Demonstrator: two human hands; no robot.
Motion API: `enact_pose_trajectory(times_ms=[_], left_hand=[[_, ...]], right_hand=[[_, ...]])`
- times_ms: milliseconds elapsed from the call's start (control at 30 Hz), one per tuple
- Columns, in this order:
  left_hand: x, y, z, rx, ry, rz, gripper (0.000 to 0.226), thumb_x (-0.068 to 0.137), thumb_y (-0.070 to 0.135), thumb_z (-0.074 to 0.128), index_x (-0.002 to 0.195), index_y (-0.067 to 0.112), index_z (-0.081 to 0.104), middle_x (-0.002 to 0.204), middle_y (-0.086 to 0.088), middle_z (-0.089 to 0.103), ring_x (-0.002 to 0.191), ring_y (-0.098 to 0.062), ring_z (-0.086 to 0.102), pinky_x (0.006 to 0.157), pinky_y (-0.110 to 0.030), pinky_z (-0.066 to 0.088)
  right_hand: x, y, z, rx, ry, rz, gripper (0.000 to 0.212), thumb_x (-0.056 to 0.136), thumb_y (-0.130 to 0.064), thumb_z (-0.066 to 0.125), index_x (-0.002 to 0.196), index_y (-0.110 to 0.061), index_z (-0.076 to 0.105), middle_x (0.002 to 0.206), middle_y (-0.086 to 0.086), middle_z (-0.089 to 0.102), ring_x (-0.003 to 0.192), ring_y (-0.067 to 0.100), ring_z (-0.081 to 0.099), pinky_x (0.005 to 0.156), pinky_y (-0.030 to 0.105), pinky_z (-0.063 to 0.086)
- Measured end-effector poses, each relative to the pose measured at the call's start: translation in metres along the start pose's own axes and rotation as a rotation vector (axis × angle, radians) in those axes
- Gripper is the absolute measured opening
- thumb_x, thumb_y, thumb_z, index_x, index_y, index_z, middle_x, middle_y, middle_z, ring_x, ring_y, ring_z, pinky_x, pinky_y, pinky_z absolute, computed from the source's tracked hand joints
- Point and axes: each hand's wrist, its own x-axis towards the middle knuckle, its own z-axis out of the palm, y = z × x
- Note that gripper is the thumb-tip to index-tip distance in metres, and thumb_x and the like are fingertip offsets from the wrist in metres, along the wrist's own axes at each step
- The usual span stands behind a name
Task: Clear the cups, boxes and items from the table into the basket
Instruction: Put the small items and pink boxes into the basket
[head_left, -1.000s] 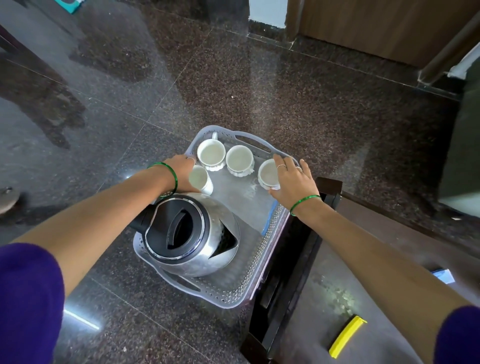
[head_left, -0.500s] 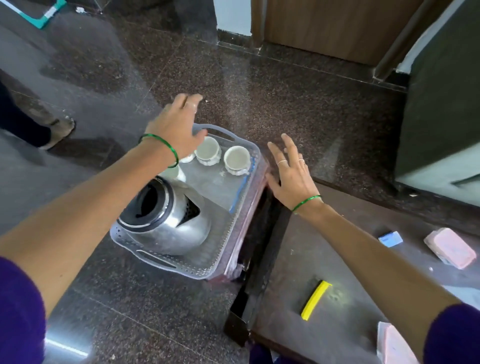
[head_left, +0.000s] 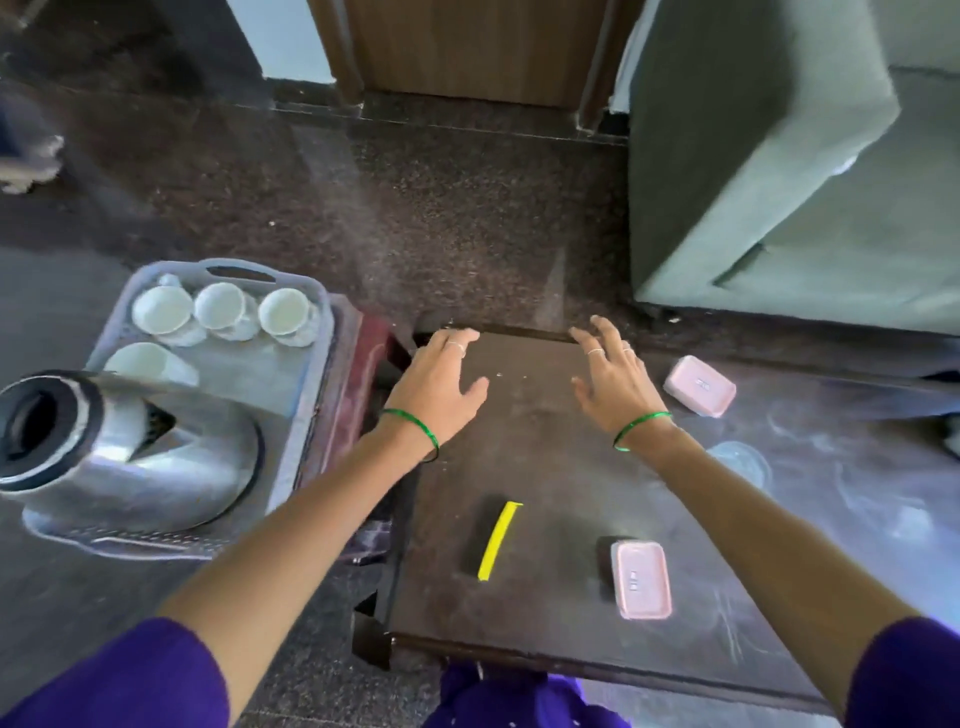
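At the left edge of the frame my basket (head_left: 317, 312) sits on the floor, already carrying the steel kettle (head_left: 135, 447) in its near half and four white cups (head_left: 218, 306) along its far side, three in a row and one nearer the kettle. The kettle looks heavy and leans toward the cups; if I drop more things in carelessly, I judge it could knock or chip them, and there is little bare floor left in the basket beyond the strip between kettle and cups.

Moving toward the middle, my left hand (head_left: 441, 379) hovers over the upper left corner of the dark table (head_left: 545, 467), fingers spread and holding nothing. My right hand (head_left: 613, 379) is just beside it, also spread wide and empty.

Below my hands, in the lower middle of the frame, lies a yellow strip (head_left: 497, 540), thin and flat against the tabletop; I expect it to be hard to pinch up, and it could slide off the near edge. To its right sits a pink box (head_left: 641, 579), and a second pink box (head_left: 698, 385) lies in the right middle of the frame, near my right fingers. Both look smooth-lidded, so a loose one-handed grab could let one slip on the way across to the basket. The picture is motion-blurred, so finer details escape me.
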Motion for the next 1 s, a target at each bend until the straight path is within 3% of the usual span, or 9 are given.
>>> enact_pose_trajectory(times_ms=[100, 267, 500, 600, 733, 833, 900, 933, 1000], left_hand=[[0.002, 0.019, 0.038, -0.219, 0.004, -0.196, 0.051, 0.089, 0.021, 0.065, 0.136, 0.012, 0.049, 0.130, -0.008, 0.056, 0.117, -0.026, 0.056, 0.099, -0.039, 0.045], [-0.022, 0.026, 0.099, -0.202, -0.115, -0.359, 0.049, 0.087, 0.023, 0.065, 0.134, 0.017, 0.051, 0.129, -0.003, 0.059, 0.115, -0.026, 0.058, 0.099, -0.044, 0.046], [-0.040, 0.010, 0.146, 0.012, -0.297, -0.589, 0.045, 0.084, 0.029, 0.068, 0.125, 0.019, 0.054, 0.127, -0.001, 0.059, 0.113, -0.027, 0.058, 0.093, -0.037, 0.047], [-0.049, 0.010, 0.167, 0.127, -0.416, -0.595, 0.052, 0.081, 0.039, 0.072, 0.123, 0.018, 0.051, 0.127, -0.002, 0.054, 0.114, -0.027, 0.056, 0.087, -0.035, 0.044], [-0.065, 0.011, 0.194, 0.163, -0.417, -0.617, 0.059, 0.081, 0.042, 0.073, 0.128, 0.017, 0.046, 0.128, -0.002, 0.048, 0.116, -0.027, 0.055, 0.086, -0.038, 0.047], [-0.071, 0.010, 0.207, 0.161, -0.366, -0.621, 0.055, 0.084, 0.034, 0.072, 0.127, 0.014, 0.044, 0.127, -0.003, 0.048, 0.116, -0.027, 0.055, 0.084, -0.039, 0.049], [-0.076, 0.008, 0.210, 0.194, -0.341, -0.599, 0.044, 0.089, 0.020, 0.067, 0.125, 0.013, 0.044, 0.125, -0.004, 0.049, 0.114, -0.027, 0.055, 0.080, -0.039, 0.049], [-0.079, 0.006, 0.211, 0.211, -0.333, -0.587, 0.040, 0.090, 0.012, 0.063, 0.125, 0.012, 0.044, 0.125, -0.005, 0.049, 0.113, -0.027, 0.055, 0.079, -0.039, 0.048], [-0.085, 0.001, 0.210, 0.227, -0.335, -0.554, 0.037, 0.090, 0.000, 0.054, 0.125, 0.010, 0.045, 0.125, -0.008, 0.049, 0.112, -0.029, 0.054, 0.080, -0.039, 0.047]], right_hand=[[-0.003, 0.034, 0.012, -0.013, -0.176, 0.092, 0.059, 0.088, -0.021, 0.057, 0.141, -0.009, 0.034, 0.148, 0.015, 0.025, 0.128, 0.039, 0.036, 0.104, 0.045, 0.035], [-0.013, 0.073, 0.033, -0.055, -0.423, 0.128, 0.056, 0.088, -0.028, 0.058, 0.137, -0.008, 0.040, 0.146, 0.011, 0.028, 0.129, 0.036, 0.036, 0.106, 0.045, 0.036], [0.005, 0.100, 0.048, -0.062, -0.447, 0.067, 0.065, 0.087, -0.023, 0.061, 0.143, -0.012, 0.031, 0.150, 0.010, 0.021, 0.129, 0.039, 0.036, 0.106, 0.045, 0.036], [0.022, 0.104, 0.057, -0.095, -0.464, 0.021, 0.069, 0.088, -0.014, 0.057, 0.148, -0.019, 0.023, 0.158, 0.005, 0.005, 0.141, 0.036, 0.019, 0.112, 0.046, 0.029], [0.027, 0.110, 0.074, -0.232, -0.519, -0.014, 0.077, 0.087, -0.003, 0.053, 0.150, -0.027, 0.014, 0.159, 0.000, -0.009, 0.146, 0.031, 0.003, 0.113, 0.046, 0.026], [0.021, 0.115, 0.084, -0.208, -0.494, 0.018, 0.074, 0.086, 0.002, 0.050, 0.147, -0.028, 0.021, 0.158, 0.002, 0.001, 0.143, 0.033, 0.012, 0.102, 0.048, 0.036], [0.015, 0.116, 0.089, -0.224, -0.428, -0.003, 0.057, 0.088, 0.001, 0.049, 0.139, -0.021, 0.034, 0.147, 0.008, 0.022, 0.129, 0.036, 0.030, 0.081, 0.045, 0.045], [0.012, 0.115, 0.091, -0.250, -0.390, -0.022, 0.045, 0.092, -0.002, 0.046, 0.133, -0.018, 0.039, 0.138, 0.010, 0.030, 0.121, 0.036, 0.035, 0.072, 0.043, 0.043], [0.011, 0.113, 0.092, -0.277, -0.352, -0.051, 0.029, 0.098, -0.013, 0.039, 0.126, -0.016, 0.043, 0.128, 0.011, 0.036, 0.115, 0.036, 0.039, 0.067, 0.042, 0.039]])
